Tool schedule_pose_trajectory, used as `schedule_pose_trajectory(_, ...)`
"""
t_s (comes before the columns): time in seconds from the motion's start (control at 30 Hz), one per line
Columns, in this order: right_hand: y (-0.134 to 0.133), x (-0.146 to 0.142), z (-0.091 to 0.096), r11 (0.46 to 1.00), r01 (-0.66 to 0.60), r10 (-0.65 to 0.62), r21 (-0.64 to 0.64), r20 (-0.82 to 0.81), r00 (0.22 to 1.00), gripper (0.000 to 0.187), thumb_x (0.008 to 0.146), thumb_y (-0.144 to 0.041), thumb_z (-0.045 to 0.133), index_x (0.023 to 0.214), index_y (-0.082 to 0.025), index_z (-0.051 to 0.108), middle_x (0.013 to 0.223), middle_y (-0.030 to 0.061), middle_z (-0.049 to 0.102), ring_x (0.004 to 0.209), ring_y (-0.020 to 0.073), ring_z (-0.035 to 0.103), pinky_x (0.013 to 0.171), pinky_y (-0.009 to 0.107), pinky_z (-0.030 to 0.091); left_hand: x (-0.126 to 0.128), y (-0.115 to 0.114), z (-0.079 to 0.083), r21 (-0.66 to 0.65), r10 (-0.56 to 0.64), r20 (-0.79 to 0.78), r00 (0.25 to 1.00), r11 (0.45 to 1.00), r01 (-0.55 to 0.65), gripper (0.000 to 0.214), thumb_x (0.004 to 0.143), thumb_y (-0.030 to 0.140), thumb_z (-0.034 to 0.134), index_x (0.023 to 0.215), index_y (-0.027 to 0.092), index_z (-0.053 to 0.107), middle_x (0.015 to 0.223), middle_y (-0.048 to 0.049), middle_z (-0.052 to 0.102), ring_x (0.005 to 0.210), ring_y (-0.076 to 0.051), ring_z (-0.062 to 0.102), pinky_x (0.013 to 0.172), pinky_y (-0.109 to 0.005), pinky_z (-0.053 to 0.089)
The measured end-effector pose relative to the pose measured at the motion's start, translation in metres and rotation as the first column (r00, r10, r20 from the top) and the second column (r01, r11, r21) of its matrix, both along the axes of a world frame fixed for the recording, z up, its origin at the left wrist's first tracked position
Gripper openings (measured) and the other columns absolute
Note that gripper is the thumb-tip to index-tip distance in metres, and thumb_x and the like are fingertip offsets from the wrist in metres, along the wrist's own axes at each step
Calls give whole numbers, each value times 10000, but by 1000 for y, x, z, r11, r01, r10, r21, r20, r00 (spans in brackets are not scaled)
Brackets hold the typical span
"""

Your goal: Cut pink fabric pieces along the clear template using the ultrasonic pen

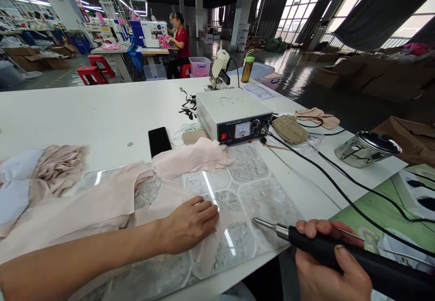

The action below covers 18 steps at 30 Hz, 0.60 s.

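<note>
Pale pink fabric (163, 201) lies in layers across a clear, glossy sheet (268, 197) with a grey marbled pattern. My left hand (192, 224) rests on the fabric with fingers curled together, pressing it to the sheet. Just right of it, my right hand (326, 255) is wrapped round a black-handled ultrasonic tool (306, 242). The tool's pointed metal tip aims left, over the sheet; whether it touches cannot be made out. A thin metal rod (390, 249) also runs by the right fingers, its kind unclear. Folded pink fabric (192, 158) lies beyond the left hand.
A control box (244, 129) with a meter stands ahead, its cable (322, 169) looping right. Nearby are a phone (159, 141), a glass jar (363, 149), a bottle (248, 69) and brown pattern pieces (290, 130). A person in red (181, 43) sits at a sewing machine beyond.
</note>
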State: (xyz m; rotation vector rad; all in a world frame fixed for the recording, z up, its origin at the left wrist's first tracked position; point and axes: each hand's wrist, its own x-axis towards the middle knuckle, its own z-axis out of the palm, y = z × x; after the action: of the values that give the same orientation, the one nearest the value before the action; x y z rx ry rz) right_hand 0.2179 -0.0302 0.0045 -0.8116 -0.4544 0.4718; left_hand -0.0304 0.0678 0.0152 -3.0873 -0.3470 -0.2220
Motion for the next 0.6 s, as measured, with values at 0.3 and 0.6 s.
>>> schedule_pose_trajectory(0.3, -5, -9, 4, 999, -9, 8, -36, -22, 1000, 196, 613, -244, 535, 786, -177, 600, 647, -19, 513, 515, 122, 493, 490, 304, 430, 24, 35, -13, -195, -361, -5, 932, 915, 353, 383, 1011, 157, 348, 1362, 121, 497, 1436, -111, 489, 1371, -248, 406, 1106, -411, 373)
schedule_pose_trajectory(0.6, -7, -10, 8, 998, -24, 21, -52, -48, 999, 171, 609, -248, 583, 764, -175, 581, 644, -19, 499, 513, 120, 484, 485, 303, 428, 19, 37, -21, -162, -384, 35, 923, 909, 384, 382, 1039, 179, 307, 1358, 97, 500, 1456, -100, 463, 1389, -240, 382, 1134, -390, 343)
